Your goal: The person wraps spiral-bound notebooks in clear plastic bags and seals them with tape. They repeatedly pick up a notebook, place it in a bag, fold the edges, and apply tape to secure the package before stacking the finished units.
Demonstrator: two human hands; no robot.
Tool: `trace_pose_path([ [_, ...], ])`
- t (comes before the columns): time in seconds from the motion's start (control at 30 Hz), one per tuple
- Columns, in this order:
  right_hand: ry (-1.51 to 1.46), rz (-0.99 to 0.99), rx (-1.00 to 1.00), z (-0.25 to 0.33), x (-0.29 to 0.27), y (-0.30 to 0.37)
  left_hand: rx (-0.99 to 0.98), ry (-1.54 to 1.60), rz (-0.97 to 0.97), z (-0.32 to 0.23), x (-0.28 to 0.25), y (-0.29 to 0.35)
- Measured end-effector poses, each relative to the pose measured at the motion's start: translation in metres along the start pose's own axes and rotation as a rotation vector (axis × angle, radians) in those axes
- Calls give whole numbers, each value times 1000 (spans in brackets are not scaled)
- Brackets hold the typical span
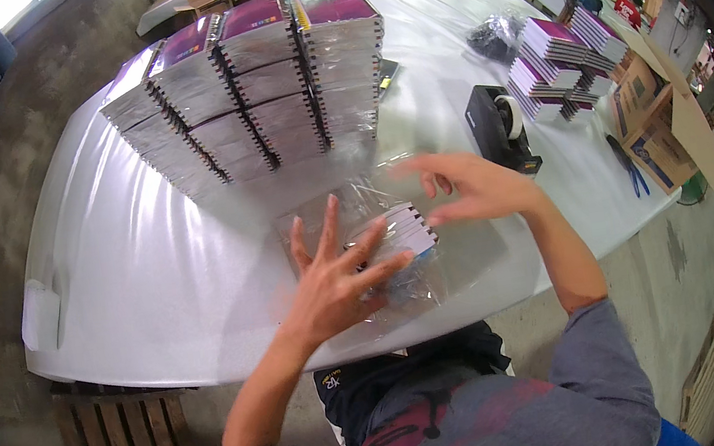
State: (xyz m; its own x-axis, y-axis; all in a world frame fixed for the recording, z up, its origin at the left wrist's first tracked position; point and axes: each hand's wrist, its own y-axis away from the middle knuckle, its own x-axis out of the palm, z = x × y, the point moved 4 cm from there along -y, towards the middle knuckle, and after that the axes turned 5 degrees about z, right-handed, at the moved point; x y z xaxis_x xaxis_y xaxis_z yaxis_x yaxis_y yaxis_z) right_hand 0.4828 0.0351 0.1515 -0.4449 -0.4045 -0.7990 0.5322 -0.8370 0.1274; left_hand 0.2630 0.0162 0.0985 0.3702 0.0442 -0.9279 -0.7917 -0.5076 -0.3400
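Observation:
In front of me a small stack of spiral-bound notebooks (410,230) lies on the white table (124,283), its page edges and dark binding showing through a clear plastic film (362,193). My left hand (333,281) rests over the film and the stack with its fingers spread wide. To the right, my right hand (472,184) is close to the bound edge of the stack and the film, thumb and fingers apart, fingertips a little blurred. Nothing shows between its fingers. The left hand hides part of the stack.
Tall rows of wrapped notebooks (277,106) with purple covers stand at the far left. A black tape dispenser (494,126) is at right. Beyond it are loose notebook piles (558,62), crumpled plastic (495,37), blue-handled scissors (628,165) and a cardboard box (658,121).

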Motion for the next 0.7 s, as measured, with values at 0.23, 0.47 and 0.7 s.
trace_pose_path([
  [0.23,-659,-286,-291,-25,71,11,-136,205,-645,-25,14,-15],
  [0.47,-1019,-310,-18,-19,78,-1,-576,1385,-593,10,17,-19],
  [0.7,-1156,-317,43,-18,72,-26,-604,1193,-287,19,28,-17],
])
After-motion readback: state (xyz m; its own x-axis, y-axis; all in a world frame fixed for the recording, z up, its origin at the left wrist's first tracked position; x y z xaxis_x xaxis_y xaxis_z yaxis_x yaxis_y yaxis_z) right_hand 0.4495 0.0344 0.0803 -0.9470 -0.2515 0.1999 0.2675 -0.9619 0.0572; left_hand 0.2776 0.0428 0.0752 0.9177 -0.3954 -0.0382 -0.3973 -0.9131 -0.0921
